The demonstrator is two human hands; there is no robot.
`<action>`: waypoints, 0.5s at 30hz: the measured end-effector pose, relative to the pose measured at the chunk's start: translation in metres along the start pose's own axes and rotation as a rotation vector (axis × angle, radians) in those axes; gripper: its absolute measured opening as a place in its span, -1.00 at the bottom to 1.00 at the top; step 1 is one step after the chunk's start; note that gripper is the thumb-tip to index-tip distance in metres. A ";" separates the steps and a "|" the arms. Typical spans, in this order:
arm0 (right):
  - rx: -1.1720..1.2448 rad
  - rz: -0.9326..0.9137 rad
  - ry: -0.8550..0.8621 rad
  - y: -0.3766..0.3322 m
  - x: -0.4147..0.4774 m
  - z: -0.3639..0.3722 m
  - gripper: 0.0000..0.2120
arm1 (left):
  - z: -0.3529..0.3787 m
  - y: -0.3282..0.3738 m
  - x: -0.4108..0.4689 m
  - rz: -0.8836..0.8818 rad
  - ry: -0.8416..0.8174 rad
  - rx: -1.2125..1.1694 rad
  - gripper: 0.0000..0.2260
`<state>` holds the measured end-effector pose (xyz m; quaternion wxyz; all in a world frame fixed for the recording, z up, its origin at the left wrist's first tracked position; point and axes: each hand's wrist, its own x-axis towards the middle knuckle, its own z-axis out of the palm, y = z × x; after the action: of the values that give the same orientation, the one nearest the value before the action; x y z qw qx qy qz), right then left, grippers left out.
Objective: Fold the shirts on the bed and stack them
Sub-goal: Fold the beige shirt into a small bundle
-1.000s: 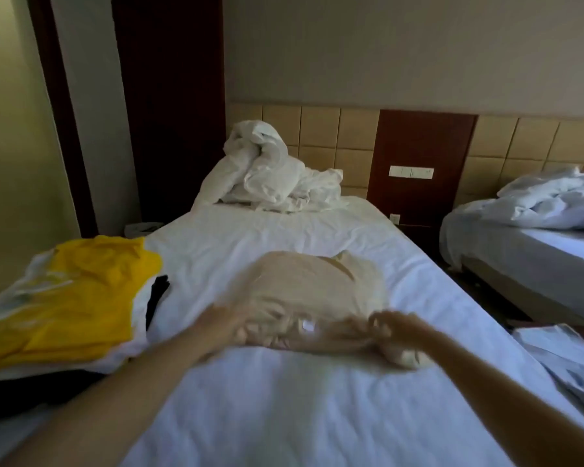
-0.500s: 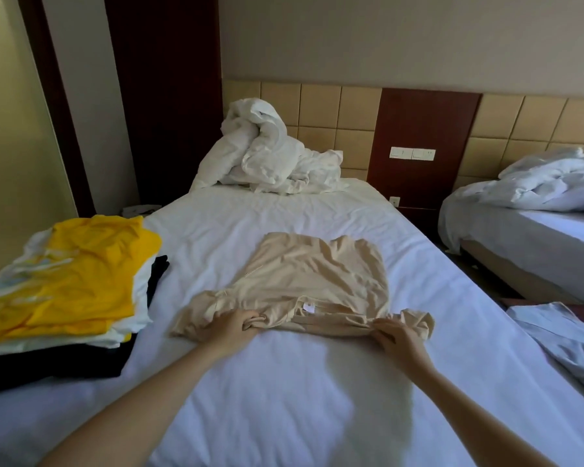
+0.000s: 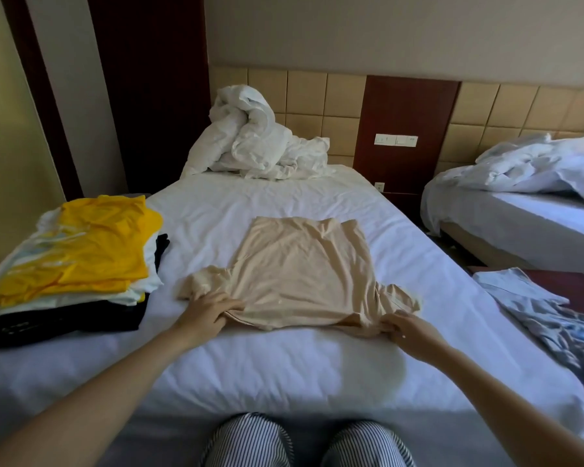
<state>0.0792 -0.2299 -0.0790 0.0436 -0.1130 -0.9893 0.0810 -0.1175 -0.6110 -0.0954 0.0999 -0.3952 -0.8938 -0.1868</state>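
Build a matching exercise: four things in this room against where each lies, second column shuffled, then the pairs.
1. beige shirt
2. yellow shirt
3. white duvet
4. pale blue garment

A. bunched at the head of the bed
B. beside the bed's right edge
C. top of the stack on the left
D. spread mid-bed, gripped by left hand and right hand

Pairs: 1-D, 2-C, 3-A, 4-B.

Well beyond the left fingers (image 3: 230,305), a crumpled white duvet (image 3: 250,143) is heaped against the tan padded headboard (image 3: 317,92). Far beyond the right fingers (image 3: 390,325), a switch plate (image 3: 395,140) sits on a dark wood panel (image 3: 408,106). Further right stands a second bed (image 3: 526,227) with rumpled bedding (image 3: 536,166).
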 end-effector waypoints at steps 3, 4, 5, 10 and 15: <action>-0.106 -0.020 0.076 -0.006 -0.009 0.005 -0.47 | 0.007 0.016 -0.010 0.216 0.136 0.194 -0.42; -0.109 -0.014 0.070 -0.011 -0.010 0.006 -0.40 | 0.010 0.025 -0.010 0.275 0.154 0.243 -0.47; -0.109 -0.009 0.061 -0.016 -0.009 0.009 -0.40 | 0.014 0.033 -0.008 0.331 0.193 0.265 -0.53; -0.040 -0.153 0.265 -0.031 -0.005 0.019 -0.68 | 0.020 0.050 0.004 0.490 0.354 0.165 -0.79; 0.039 -0.295 0.399 -0.018 -0.012 0.007 -0.69 | -0.008 0.049 0.000 0.190 0.321 -0.317 -0.74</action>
<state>0.0862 -0.2505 -0.0833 0.2516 0.0199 -0.9652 0.0689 -0.0808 -0.5837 -0.0753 0.1942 -0.4536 -0.7848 -0.3750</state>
